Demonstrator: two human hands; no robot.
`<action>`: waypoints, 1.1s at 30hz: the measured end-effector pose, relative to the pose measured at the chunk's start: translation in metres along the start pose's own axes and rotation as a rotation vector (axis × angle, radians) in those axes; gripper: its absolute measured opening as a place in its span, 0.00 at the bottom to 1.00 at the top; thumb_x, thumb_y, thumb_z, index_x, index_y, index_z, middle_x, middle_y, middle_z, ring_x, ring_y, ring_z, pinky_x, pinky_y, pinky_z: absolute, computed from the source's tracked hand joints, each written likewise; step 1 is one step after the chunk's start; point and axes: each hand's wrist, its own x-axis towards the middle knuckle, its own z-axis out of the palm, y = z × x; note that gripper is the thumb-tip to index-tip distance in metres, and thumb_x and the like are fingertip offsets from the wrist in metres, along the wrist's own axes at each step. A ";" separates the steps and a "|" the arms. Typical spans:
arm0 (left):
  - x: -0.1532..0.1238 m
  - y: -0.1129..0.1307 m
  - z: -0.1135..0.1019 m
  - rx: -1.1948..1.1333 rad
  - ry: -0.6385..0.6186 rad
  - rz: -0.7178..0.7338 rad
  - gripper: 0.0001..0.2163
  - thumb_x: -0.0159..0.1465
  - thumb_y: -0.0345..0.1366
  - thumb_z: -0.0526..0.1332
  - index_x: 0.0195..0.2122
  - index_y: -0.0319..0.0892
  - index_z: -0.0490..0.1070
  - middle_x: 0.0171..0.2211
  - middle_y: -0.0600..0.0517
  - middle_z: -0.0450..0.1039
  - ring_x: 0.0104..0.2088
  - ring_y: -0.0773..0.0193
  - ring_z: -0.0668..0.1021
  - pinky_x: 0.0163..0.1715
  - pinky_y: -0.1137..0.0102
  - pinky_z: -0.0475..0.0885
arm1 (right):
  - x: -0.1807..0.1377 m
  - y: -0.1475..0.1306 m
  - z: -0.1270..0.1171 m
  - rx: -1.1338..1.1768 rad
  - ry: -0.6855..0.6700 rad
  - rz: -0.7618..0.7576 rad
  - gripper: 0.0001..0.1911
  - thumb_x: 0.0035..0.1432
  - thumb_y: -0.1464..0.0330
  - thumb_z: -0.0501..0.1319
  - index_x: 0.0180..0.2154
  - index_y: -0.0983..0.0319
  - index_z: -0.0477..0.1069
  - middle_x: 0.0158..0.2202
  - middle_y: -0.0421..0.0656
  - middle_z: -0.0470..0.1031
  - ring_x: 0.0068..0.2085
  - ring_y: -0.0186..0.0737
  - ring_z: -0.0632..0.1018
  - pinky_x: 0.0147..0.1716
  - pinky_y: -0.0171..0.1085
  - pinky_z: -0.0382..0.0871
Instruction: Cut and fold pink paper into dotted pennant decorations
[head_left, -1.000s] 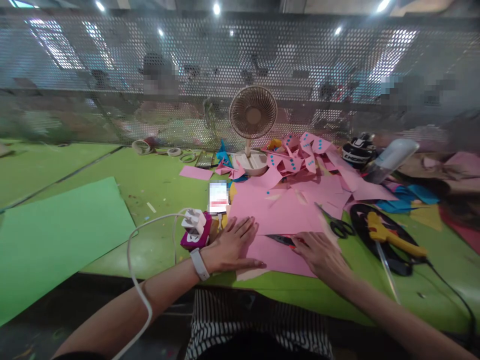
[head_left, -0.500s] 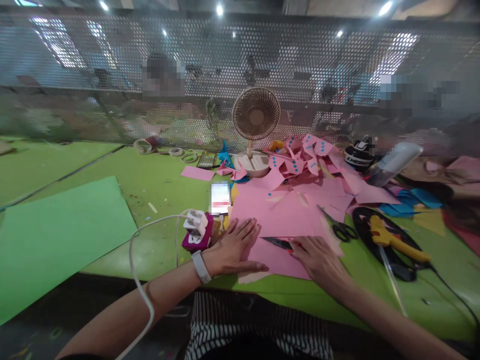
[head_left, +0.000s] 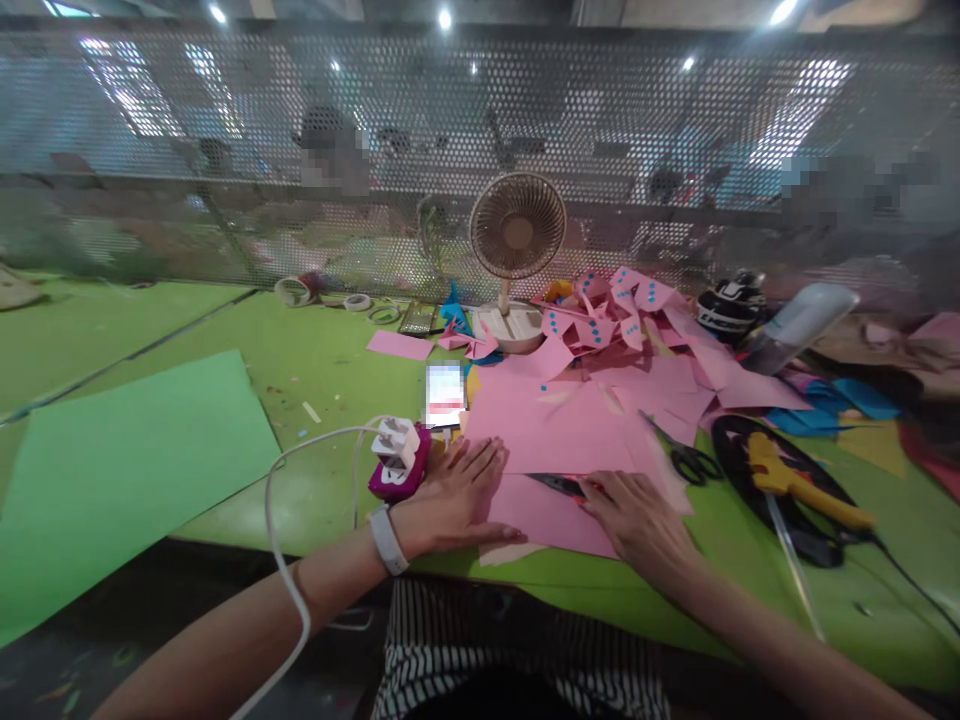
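My left hand [head_left: 459, 500] lies flat with fingers spread on the left side of a pink paper sheet [head_left: 562, 430]. My right hand [head_left: 637, 515] is closed around dark-bladed scissors [head_left: 553, 484], which have a bit of red near the fingers. Their tips point left toward my left hand, along a straight edge in the pink paper. My palm and fingers hide most of the handle. A second pair of scissors [head_left: 694, 465] with black handles rests to the right of the paper.
Left of my hand stand a purple power cube [head_left: 401, 485] with a white plug and cable, and a phone [head_left: 445, 395]. A fan [head_left: 517, 235] and folded pink paper pieces [head_left: 600, 320] are behind. On the right lies a yellow glue gun [head_left: 806, 485]; green paper [head_left: 142, 460] is far left.
My left hand has slid slightly left across the pink paper. My right hand still grips the scissors in about the same place. The view has shifted a little.
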 end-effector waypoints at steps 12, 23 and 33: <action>-0.002 0.001 0.004 -0.002 0.067 -0.010 0.41 0.59 0.64 0.41 0.66 0.41 0.38 0.66 0.44 0.38 0.65 0.53 0.44 0.62 0.56 0.35 | 0.013 -0.008 -0.011 0.049 -0.011 -0.045 0.12 0.64 0.70 0.51 0.47 0.64 0.68 0.40 0.48 0.71 0.38 0.43 0.71 0.37 0.43 0.63; 0.000 0.000 0.000 -0.027 0.022 0.029 0.37 0.62 0.61 0.40 0.66 0.45 0.33 0.66 0.47 0.36 0.65 0.55 0.42 0.62 0.57 0.37 | 0.008 -0.007 -0.007 0.028 -0.016 -0.019 0.14 0.64 0.69 0.52 0.49 0.64 0.67 0.42 0.48 0.71 0.40 0.44 0.72 0.38 0.43 0.64; 0.001 0.007 0.003 0.009 0.017 0.115 0.37 0.61 0.62 0.42 0.66 0.48 0.39 0.66 0.48 0.39 0.65 0.53 0.44 0.62 0.56 0.37 | -0.016 0.011 -0.001 0.014 0.065 0.026 0.14 0.64 0.69 0.50 0.47 0.63 0.69 0.42 0.50 0.72 0.40 0.44 0.73 0.38 0.43 0.64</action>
